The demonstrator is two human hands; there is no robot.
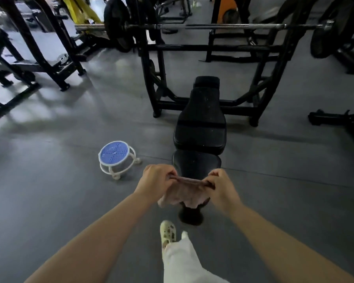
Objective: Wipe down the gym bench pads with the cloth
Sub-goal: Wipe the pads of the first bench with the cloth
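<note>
Both hands up front w/ the cloth (189, 194) stretched btwn them: left hand (156, 178) & right hand (221, 185) each pinch a top corner, fingers curled, rest hanging loose. Bench pads (200, 127) lie straight ahead & below, long axis running away from the person; seat pad (194, 162) just beyond the cloth, about equally near both hands

No text, label, brand, number or sign can be read anywhere, from the gear at twelve o'clock to the floor at six.
</note>
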